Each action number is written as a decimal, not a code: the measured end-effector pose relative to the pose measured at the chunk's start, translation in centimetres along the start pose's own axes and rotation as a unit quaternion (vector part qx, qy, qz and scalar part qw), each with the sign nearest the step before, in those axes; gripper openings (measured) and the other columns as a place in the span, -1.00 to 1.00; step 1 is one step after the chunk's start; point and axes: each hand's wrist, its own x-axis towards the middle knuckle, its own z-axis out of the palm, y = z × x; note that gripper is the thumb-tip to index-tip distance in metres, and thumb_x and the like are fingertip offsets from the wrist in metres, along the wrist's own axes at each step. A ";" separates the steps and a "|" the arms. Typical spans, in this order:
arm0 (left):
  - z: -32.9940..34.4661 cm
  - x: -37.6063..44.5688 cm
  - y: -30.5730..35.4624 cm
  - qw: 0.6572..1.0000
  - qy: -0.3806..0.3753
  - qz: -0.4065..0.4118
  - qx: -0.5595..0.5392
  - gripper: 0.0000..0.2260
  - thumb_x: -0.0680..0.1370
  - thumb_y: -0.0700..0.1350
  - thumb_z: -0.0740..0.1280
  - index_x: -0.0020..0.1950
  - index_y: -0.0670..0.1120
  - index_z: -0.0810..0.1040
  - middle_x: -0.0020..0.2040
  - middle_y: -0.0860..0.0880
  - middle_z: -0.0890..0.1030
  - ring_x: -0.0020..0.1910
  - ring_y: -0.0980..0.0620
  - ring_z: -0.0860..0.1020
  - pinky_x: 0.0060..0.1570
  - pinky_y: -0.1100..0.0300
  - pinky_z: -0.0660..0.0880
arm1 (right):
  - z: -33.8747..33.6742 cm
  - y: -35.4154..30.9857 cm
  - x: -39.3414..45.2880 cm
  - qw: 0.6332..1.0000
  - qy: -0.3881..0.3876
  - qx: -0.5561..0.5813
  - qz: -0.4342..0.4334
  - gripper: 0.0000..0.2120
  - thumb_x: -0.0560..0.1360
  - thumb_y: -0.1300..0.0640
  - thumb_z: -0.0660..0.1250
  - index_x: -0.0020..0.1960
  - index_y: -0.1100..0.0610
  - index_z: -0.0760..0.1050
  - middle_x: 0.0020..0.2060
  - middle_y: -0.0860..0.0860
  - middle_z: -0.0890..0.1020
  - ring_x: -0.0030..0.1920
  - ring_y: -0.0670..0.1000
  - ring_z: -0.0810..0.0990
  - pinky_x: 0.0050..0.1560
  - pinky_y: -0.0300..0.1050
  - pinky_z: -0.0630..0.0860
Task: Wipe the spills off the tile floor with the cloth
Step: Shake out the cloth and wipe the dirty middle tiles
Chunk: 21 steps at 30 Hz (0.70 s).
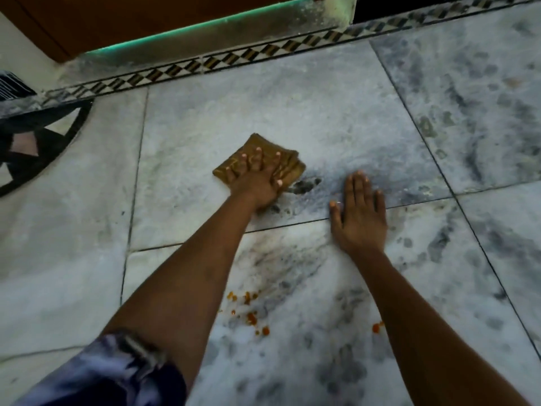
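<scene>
Pressing down flat on a folded brown cloth (257, 165) with the left hand (257, 183), fingers (257, 159) spread wide across the fabric, thumb lying along its right edge. Resting palm-down on the bare tile floor (322, 112) with the right hand (360, 218), at four o'clock from the cloth and just apart from it, fingers held close together and pointing toward twelve o'clock, thumb angled out toward ten, heel of the hand across a dark grout line (292, 225). Lying on the large grey-veined marble tile at the middle of the view, the cloth sits touching a dark smudge (306, 186) at its four o'clock corner. Scattered at six o'clock from the cloth, well apart from it and between the two forearms: orange spills (251, 317) in small drops, plus one more orange spot (377, 327) beside the right forearm. Running along at twelve o'clock: a checkered border strip (228, 61) under a brown door (146, 19). Showing at seven o'clock: a blue patterned sleeve (117, 373) pushed up the left arm.
</scene>
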 end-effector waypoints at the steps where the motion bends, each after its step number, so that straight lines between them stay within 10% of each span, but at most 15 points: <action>1: 0.6 -0.4 0.5 1.000 0.008 0.007 0.000 -0.45 0.60 0.21 -0.01 0.50 0.21 -0.21 0.54 -0.01 -0.28 0.50 -0.17 -0.25 0.39 -0.27 -0.24 | 0.3 -0.6 -1.1 1.000 -0.002 0.002 -0.006 -0.33 0.52 -0.15 -0.17 0.49 0.24 0.13 0.48 0.16 0.16 0.49 0.10 0.11 0.45 0.02 -0.09; 7: 5.3 -8.9 -2.6 0.989 0.063 0.116 0.062 -0.48 0.53 0.29 -0.14 0.46 0.26 -0.19 0.55 0.03 -0.18 0.52 -0.11 -0.19 0.41 -0.17 -0.20 | 0.7 -0.8 -2.3 1.000 0.003 -0.010 -0.025 -0.33 0.52 -0.18 -0.12 0.49 0.20 0.14 0.48 0.14 0.20 0.48 0.10 0.15 0.44 0.01 -0.09; 15: 1.3 -2.8 -7.8 0.988 0.080 -0.112 -0.068 -0.45 0.58 0.23 0.05 0.52 0.17 -0.05 0.56 -0.04 -0.14 0.52 -0.15 -0.14 0.40 -0.28 -0.15 | 0.6 -1.0 -2.0 1.000 -0.006 -0.007 -0.014 -0.31 0.50 -0.20 -0.19 0.52 0.16 0.05 0.51 0.10 0.08 0.51 0.06 0.01 0.49 0.05 -0.12; 21: 4.4 -5.0 -0.7 0.993 0.103 0.045 -0.034 -0.47 0.58 0.23 0.02 0.51 0.19 -0.06 0.56 0.02 -0.16 0.52 -0.09 -0.17 0.38 -0.23 -0.26 | 0.6 -1.0 -2.1 1.000 -0.001 -0.009 -0.018 -0.31 0.50 -0.20 -0.17 0.52 0.16 0.06 0.51 0.10 0.10 0.51 0.05 0.02 0.48 0.02 -0.13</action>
